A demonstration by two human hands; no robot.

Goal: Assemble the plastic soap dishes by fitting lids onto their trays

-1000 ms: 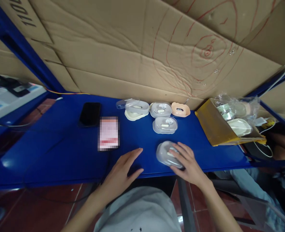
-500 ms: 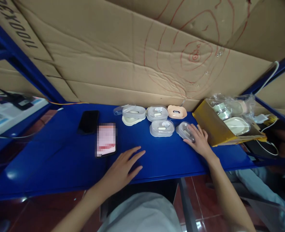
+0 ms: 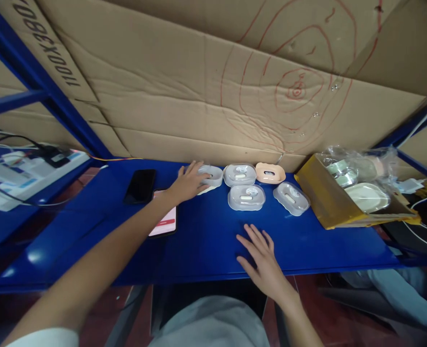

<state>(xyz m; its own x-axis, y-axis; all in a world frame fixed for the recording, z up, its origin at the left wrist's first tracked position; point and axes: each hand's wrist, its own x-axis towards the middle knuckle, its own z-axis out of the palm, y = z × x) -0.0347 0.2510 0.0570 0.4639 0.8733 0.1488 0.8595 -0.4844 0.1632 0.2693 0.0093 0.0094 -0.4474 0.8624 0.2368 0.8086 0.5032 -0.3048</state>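
Observation:
My left hand [image 3: 188, 183] reaches to the back of the blue shelf [image 3: 90, 226] and lies on a clear lidded case [image 3: 211, 174] that sits on a cream base; whether the fingers grip it I cannot tell. My right hand [image 3: 261, 251] rests flat and open on the shelf near the front edge. Three more clear cases stand to the right: one at the back [image 3: 240, 174], one in front of it [image 3: 246, 196], one tilted further right [image 3: 291, 197]. A peach-coloured case [image 3: 270, 173] stands by the cardboard wall.
A black phone [image 3: 140, 185] and a second phone with a lit screen [image 3: 167, 221] lie left of the cases. A yellow cardboard tray [image 3: 322, 197] with bagged parts stands at the right. Cardboard [image 3: 199, 96] backs the shelf. Cables and a power strip [image 3: 35, 164] lie far left.
My right hand let go of the clear case beside the yellow tray and drew back to the front edge. My left hand moved from the front of the shelf to the back-left case.

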